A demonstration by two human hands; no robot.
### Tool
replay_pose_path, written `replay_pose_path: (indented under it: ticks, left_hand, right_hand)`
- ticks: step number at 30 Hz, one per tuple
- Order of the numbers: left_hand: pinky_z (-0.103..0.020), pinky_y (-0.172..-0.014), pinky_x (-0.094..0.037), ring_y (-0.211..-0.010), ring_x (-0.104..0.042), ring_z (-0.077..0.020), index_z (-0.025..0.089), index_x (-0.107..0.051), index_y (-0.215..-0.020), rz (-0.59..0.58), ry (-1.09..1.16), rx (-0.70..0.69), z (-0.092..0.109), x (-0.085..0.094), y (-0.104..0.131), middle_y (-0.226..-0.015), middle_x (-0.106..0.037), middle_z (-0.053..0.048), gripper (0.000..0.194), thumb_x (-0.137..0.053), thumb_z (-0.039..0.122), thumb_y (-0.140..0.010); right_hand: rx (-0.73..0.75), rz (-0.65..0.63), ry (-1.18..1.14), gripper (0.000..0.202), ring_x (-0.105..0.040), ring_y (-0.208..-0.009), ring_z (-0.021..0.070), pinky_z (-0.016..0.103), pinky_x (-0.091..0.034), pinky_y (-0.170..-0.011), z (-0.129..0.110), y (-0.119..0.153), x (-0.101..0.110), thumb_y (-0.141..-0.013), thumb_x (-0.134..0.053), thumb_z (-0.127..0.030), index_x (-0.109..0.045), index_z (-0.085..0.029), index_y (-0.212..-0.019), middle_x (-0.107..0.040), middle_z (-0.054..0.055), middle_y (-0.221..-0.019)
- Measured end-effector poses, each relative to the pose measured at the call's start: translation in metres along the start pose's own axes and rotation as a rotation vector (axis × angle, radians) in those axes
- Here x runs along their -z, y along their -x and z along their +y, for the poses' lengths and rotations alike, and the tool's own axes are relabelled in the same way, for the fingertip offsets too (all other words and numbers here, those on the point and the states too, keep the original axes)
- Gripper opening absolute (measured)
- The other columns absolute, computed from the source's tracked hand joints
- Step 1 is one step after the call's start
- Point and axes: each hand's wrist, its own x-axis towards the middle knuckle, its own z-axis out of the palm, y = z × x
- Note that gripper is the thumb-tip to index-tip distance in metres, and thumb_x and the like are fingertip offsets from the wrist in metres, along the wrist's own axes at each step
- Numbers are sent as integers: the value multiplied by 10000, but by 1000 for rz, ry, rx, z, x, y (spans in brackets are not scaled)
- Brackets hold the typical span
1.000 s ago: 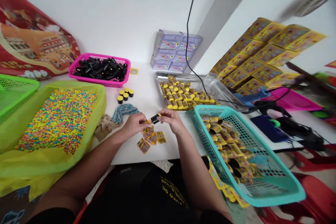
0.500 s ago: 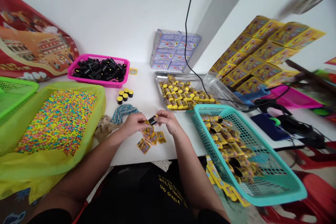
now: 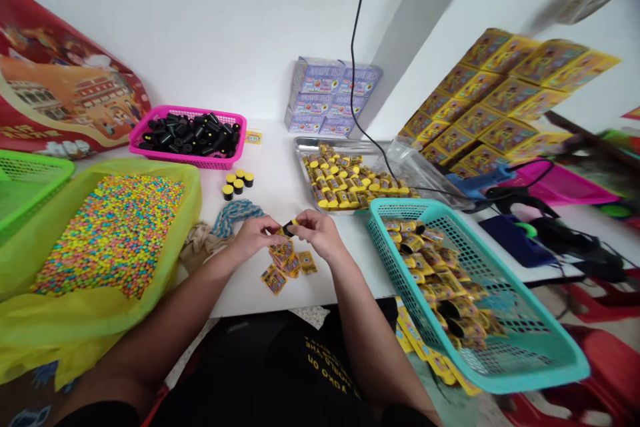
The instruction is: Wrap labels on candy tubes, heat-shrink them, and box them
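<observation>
A small black canister with a yellow cap (image 3: 289, 227) is held between my hands, low over the table. My right hand (image 3: 320, 233) grips it with thumb and fingers near the cap. My left hand (image 3: 256, 237) is closed at its other side, pinching what looks like a small yellow printed label, mostly hidden by the fingers. Just below lie several loose yellow printed labels (image 3: 274, 278), partly overlapping. Several capped black canisters (image 3: 239, 183) stand upright in a group beyond my left hand. A blue-striped cloth (image 3: 235, 213) is beside that wrist.
Left are a yellow-lined bin (image 3: 193, 197) of colourful candies and a pink basket (image 3: 235, 159) of black canisters. A metal tray (image 3: 303, 141) and turquoise basket (image 3: 530, 373) hold labelled canisters on the right. A black cable (image 3: 356, 33) hangs across the tray.
My right hand has rolled over the canister, and its fingers cover more of it. Both hands stay in nearly the same place; the yellow label at my left fingertips shows less.
</observation>
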Motion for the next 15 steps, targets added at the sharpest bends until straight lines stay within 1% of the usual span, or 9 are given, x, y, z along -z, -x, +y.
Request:
replay_pose_path:
  ticks: [2,4,8,10,12,15]
  left_hand:
    - [-244,-607,-401,-644,-545,-115,121,-676,-773,-32,59,12,0,-3,1,-699,-623,2,374,-840,401,-586]
    - [-243,-608,-390,-627,-524,-105,126,-645,-782,-56,113,29,0,-7,3,-677,-600,17,372,-830,393,-602]
    - [-224,-559,-347,-580,-476,-82,144,-566,-731,9,112,24,0,-12,6,-630,-543,52,370,-839,339,-573]
    - [-224,-545,-355,-563,-487,-83,151,-544,-703,20,109,40,1,-13,7,-614,-541,55,363,-834,325,-571]
    - [-235,-538,-387,-538,-513,-93,155,-534,-686,-8,153,70,2,-13,8,-597,-553,53,363,-832,323,-567]
    - [-251,-509,-418,-484,-528,-103,157,-527,-674,-76,280,114,1,-12,9,-572,-573,48,376,-842,316,-548]
  right_hand:
    - [-3,-27,22,299,-470,-518,105,247,-339,-499,2,1,0,-621,-790,-416,-613,-183,-681,-556,-40,-578]
    - [-10,-61,22,314,-455,-523,104,246,-329,-504,6,2,-1,-609,-801,-424,-624,-180,-696,-540,-46,-571]
    - [-57,-89,-30,360,-451,-505,107,250,-323,-500,12,4,-8,-591,-813,-459,-651,-180,-753,-530,-56,-549]
    - [-78,-80,-80,371,-456,-500,108,251,-326,-499,13,6,-11,-584,-819,-472,-651,-185,-749,-537,-56,-546]
    - [-84,-84,-145,370,-456,-500,104,252,-339,-506,12,8,-13,-573,-831,-472,-646,-188,-721,-555,-51,-560]
    - [-70,-101,-234,381,-479,-521,108,260,-380,-540,11,11,-13,-544,-858,-457,-650,-193,-723,-583,-42,-595]
